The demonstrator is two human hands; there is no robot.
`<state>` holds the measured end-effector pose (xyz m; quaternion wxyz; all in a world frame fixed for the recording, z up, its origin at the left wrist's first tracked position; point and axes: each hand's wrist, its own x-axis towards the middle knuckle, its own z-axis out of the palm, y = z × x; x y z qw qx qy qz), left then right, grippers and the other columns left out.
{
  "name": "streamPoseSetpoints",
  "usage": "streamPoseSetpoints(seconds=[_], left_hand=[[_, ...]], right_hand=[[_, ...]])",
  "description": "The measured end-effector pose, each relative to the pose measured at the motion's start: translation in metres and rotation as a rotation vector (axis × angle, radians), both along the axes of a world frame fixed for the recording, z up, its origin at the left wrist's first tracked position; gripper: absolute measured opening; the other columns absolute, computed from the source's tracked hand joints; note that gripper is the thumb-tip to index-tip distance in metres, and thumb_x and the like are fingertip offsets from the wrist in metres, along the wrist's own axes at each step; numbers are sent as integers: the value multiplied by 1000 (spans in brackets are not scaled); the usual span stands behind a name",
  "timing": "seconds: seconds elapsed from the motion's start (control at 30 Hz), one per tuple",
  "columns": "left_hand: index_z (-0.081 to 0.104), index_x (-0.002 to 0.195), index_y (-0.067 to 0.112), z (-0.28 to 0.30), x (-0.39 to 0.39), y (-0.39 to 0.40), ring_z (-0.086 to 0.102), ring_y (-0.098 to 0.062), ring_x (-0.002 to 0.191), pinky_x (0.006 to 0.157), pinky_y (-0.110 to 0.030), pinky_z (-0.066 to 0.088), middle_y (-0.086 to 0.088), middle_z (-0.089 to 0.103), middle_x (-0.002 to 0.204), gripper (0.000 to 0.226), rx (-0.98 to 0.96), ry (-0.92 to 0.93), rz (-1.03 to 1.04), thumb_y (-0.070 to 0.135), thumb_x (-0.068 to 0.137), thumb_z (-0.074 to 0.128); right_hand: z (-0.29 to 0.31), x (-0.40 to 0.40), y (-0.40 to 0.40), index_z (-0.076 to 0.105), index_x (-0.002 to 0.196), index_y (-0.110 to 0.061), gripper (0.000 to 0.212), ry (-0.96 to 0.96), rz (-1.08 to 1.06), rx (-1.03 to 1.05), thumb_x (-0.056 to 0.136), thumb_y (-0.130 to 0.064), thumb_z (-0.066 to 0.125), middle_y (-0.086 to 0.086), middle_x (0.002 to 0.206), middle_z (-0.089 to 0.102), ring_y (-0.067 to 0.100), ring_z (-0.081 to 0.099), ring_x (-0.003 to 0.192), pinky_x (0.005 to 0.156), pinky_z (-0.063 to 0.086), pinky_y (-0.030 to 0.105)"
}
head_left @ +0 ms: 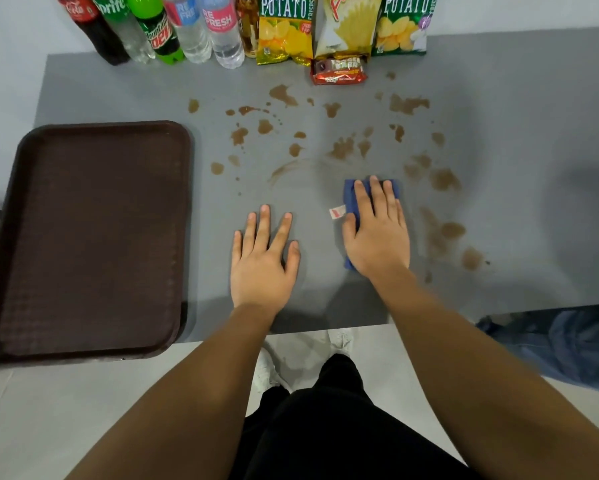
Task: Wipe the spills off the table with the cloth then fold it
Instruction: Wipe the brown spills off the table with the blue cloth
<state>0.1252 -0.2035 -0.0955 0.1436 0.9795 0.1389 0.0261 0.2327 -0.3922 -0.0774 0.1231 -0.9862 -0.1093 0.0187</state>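
Right hand: flat, fingers extended and together, palm pressing down on the blue cloth; it pins the cloth rather than gripping it.
Left hand: flat on bare tabletop, fingers spread, holding nothing; it lies just left of the right hand, apart from the cloth.
Blue cloth: bunched into a narrow pad under the right palm, long axis running away from the person; a small white tag sticks out on its left side.
Brown spills: scattered in an arc beyond and to the right of the cloth; the nearest blotches lie just right of the fingertips.
Wiped zone: the tabletop around the left hand appears clean, with one faint smear beyond it.
Coming move, as judged: a sweep forward or rightward by the right hand, the nearer one.
Brown tray: well left, clear of the spills.
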Motion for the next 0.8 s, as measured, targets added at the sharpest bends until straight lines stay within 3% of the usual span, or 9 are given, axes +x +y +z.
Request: streamPoseSetpoints(seconds=[0.33, 0.63, 0.8], left_hand=[[18, 163, 43, 1, 0, 0, 2, -19, 161, 130, -46, 6, 3, 9, 174, 57, 13, 34, 1, 55, 108, 22], [24, 162, 43, -2, -2, -2, 7, -18, 161, 130, -45, 9, 5, 13, 174, 56, 16, -27, 12, 54, 107, 29], [26, 162, 43, 2, -2, -4, 7, -18, 161, 130, -45, 9, 5, 14, 173, 55, 15, -13, 20, 53, 107, 30]], right_hand=[[-5, -59, -23, 25, 163, -14, 63, -71, -189, -30, 105, -36, 35, 14, 170, 24, 34, 17, 158, 129, 15, 47], [-2, -20, -38, 25, 163, -18, 63, -16, 180, -42, 103, -38, 34, 8, 171, 21, 26, 11, 160, 130, 15, 44], [0, 1, -82, 22, 163, -16, 63, 17, 142, -71, 105, -35, 36, 8, 172, 18, 26, 9, 160, 130, 12, 43]])
